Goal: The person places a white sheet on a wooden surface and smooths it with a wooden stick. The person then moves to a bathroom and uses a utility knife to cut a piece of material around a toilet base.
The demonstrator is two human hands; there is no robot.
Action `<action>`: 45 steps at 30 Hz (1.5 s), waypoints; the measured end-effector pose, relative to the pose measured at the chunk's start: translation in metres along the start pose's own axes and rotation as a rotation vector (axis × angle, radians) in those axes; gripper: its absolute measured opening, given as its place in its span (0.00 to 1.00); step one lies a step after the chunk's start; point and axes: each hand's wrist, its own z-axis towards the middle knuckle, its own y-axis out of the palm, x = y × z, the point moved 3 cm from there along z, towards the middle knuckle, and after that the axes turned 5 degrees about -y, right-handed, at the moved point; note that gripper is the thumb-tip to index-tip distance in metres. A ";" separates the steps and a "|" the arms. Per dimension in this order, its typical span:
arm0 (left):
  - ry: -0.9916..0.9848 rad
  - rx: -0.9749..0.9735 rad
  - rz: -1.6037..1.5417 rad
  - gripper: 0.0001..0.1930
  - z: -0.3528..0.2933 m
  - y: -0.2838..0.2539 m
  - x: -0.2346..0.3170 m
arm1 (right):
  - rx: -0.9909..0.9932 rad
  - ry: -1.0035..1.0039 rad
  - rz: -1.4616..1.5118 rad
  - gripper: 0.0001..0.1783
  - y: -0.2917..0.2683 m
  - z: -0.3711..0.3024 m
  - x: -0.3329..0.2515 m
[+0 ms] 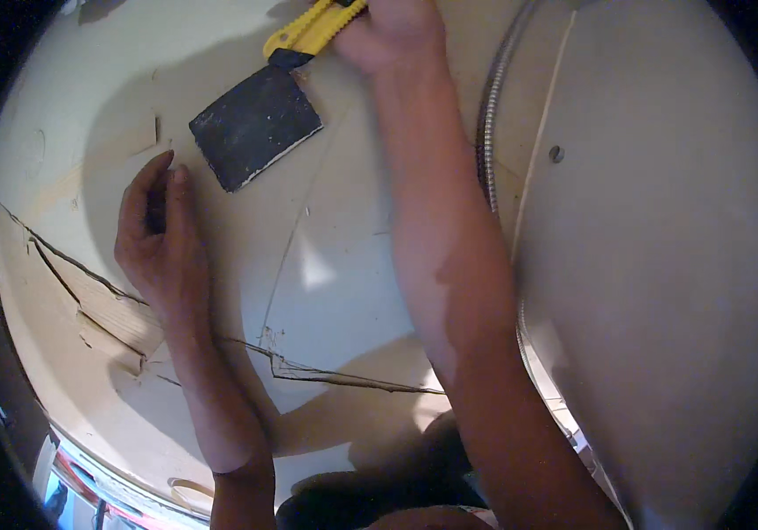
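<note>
At the top edge, my right hand (394, 35) is closed around a yellow utility knife (305, 34) with a black end. The fingertips and the knife's far end lie beyond the picture. Close to the knife's black end lies a dark rectangular block (257, 126), flat on the pale worktop, its lower edge lighter and rough. Left of and below that block, my left hand (160, 212) rests on its side on the surface. Its fingers are loosely curled, with a gap between thumb and forefinger, and nothing shows in them.
The pale worktop (343, 291) has long cracks and a torn patch (118, 318) under my left forearm. A ribbed metal hose (490, 115) runs down the right, beside a large grey panel (652, 221) with a screw (556, 154). Coloured items show past the lower left edge.
</note>
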 end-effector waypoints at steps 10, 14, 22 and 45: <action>0.009 -0.017 -0.044 0.11 -0.007 -0.007 -0.005 | 0.264 -0.337 -0.423 0.05 0.022 0.002 0.014; 0.017 -0.024 -0.079 0.10 -0.008 -0.005 -0.006 | 0.310 -0.348 -0.520 0.05 0.037 -0.009 0.005; -0.031 -0.058 -0.075 0.11 -0.008 -0.003 0.008 | 0.136 -0.051 -0.109 0.06 0.022 -0.011 -0.015; 0.015 -0.189 -0.037 0.12 -0.012 -0.009 -0.013 | 0.187 -0.050 -0.507 0.08 0.040 -0.030 -0.056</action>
